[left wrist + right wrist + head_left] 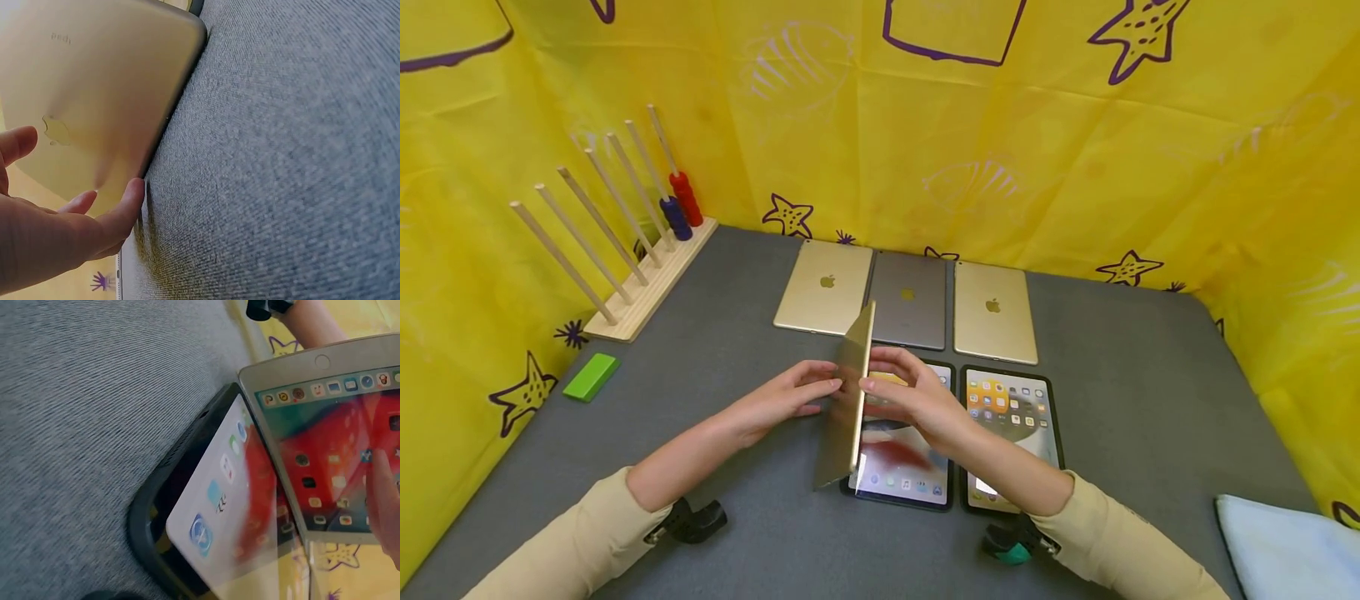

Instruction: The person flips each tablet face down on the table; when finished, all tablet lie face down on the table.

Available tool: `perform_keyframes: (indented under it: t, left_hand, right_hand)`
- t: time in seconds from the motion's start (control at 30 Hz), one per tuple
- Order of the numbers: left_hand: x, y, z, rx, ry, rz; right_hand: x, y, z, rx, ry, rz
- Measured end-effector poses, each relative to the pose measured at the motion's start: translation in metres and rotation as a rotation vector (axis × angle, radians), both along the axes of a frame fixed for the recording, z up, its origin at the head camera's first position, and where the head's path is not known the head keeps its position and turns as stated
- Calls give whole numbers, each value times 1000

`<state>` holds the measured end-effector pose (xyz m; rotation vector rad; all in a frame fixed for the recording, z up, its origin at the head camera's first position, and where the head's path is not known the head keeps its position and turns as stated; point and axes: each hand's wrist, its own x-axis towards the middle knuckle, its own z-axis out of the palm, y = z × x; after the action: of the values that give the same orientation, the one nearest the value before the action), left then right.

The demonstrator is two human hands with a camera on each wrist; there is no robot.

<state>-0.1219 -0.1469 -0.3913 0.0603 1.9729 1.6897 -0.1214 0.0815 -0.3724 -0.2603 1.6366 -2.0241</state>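
A gold tablet (842, 425) stands on its long edge between a person's two hands, its lower edge on or barely above the table (737, 525); which of the two cannot be told. The right hand (917, 400) pinches it, thumb at the upper edge, fingers on the screen side, while the left hand (790, 390) is spread along the back. The long axis runs from near the person to far, home button (322, 361) at the near end; the lit screen faces the right hand, over which the tablet leans. A black-cased tablet (898, 467) lies beneath that hand, a second cased tablet (1011, 400) under the right forearm, and a row of face-down tablets (908, 304) just beyond both hands. The step in hand looks like turning the tablet over; the next move calls for a steady edge grip and fingers kept from beneath it.
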Motion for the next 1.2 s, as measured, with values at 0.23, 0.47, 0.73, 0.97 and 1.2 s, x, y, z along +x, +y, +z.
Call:
perform_keyframes:
  t: [0.23, 0.47, 0.73, 0.97, 1.2]
  left_hand:
    - [0, -4, -1, 0, 18, -12]
    - [-1, -8, -3, -14, 28, -13]
    - [-2, -15, -4, -78, 62, -21]
    - [-2, -26, -4, -88, 83, -40]
    - [-4, -38, -2, -139, 117, -40]
  right_hand:
    - [0, 9, -2, 1, -26, 4]
    - [-1, 12, -4, 7, -46, 0]
    - [-5, 12, -11, -25, -80, -17]
    - [-9, 9, -16, -57, -121, -62]
    - [-11, 5, -27, -61, -166, -77]
